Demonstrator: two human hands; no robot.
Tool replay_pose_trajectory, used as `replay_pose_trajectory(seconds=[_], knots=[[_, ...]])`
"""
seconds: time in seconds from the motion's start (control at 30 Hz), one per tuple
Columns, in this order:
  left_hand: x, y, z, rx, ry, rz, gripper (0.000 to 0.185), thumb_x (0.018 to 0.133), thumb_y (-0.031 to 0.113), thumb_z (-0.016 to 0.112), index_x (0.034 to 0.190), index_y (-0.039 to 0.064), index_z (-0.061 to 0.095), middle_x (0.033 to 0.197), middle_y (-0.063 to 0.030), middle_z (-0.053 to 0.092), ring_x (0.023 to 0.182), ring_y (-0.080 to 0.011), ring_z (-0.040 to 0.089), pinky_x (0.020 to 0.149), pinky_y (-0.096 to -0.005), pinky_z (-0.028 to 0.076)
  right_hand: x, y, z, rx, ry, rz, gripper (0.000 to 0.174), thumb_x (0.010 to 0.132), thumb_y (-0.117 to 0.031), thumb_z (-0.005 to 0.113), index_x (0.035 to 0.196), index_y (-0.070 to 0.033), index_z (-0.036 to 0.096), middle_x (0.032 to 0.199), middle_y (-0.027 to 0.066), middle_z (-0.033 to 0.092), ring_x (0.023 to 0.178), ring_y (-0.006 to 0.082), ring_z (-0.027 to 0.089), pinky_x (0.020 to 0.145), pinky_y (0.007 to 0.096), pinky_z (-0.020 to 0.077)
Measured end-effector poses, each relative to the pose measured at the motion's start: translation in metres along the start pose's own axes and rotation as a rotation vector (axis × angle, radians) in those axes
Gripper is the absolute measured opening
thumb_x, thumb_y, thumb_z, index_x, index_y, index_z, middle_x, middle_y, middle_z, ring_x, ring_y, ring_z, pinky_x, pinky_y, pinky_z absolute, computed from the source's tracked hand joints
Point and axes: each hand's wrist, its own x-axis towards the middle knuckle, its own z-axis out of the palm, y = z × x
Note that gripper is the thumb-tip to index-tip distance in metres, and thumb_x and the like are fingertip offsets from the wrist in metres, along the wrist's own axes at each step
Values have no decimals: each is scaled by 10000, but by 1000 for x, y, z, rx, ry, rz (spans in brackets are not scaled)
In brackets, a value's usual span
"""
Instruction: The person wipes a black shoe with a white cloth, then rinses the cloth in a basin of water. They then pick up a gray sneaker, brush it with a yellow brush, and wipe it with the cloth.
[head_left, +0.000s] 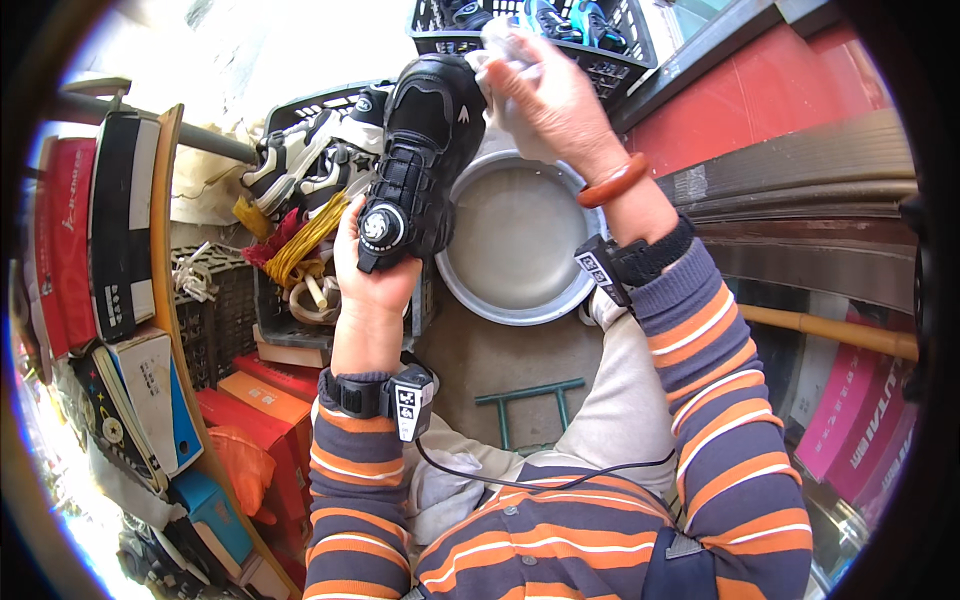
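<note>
A black sneaker (424, 127) with a round dial on its tongue rests in my left hand (379, 281), held from beneath at the heel end. Its toe points away from me. In my right hand (559, 109) is a bunched whitish cloth (510, 112), and it meets the side of the shoe near the toe. My right fingertips are partly hidden in the cloth. Below and to the right of the shoe stands a round metal basin (517, 315) holding cloudy water (525, 232).
Left of the shoe, a dark plastic crate (300, 101) holds black-and-white shoes (330, 154) and yellow cord (319, 236). Another crate (615, 71) with blue and black shoes stands at the far end. Shoeboxes (124, 225) line the left; a brown ledge (795, 169) runs along the right.
</note>
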Motion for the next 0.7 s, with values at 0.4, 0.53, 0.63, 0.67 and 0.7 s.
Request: replay_pose_trajectory(seconds=[0.4,0.53,0.63,0.67,0.7], knots=[[-15,-30,30,38,-204,-20,690,935,487,534,1401,-12,429,1415,-175,479,1305,-308,454,1145,-452,292,3,-2,-8,63,28,53,546,751,-436,809,1064,-14,658,931,81,706,849,141,653,796,282,522],[-15,-39,30,178,-134,113,527,899,321,638,1303,3,526,1323,-145,564,1236,-286,517,1126,-435,327,3,0,-7,-82,83,-79,622,791,-500,750,1134,0,611,982,139,688,912,213,667,840,314,517],[-15,-37,29,214,-70,213,437,870,238,657,1238,18,570,1255,-132,608,1184,-277,556,1098,-428,365,1,-5,-3,-190,193,-143,596,865,-511,655,1187,-15,575,1088,177,639,990,293,642,871,358,501],[-15,-36,29,213,-55,243,412,860,215,660,1217,25,582,1233,-128,620,1166,-275,568,1087,-426,380,-1,-8,-2,-150,222,-232,570,906,-508,603,1209,-27,560,1127,192,616,1015,332,628,878,379,495],[-15,-35,29,236,-21,281,389,849,191,663,1197,31,594,1210,-123,633,1149,-272,580,1076,-425,395,-1,-12,0,-151,255,-338,432,954,-431,561,1172,-58,580,1061,163,615,954,327,634,828,374,505]])
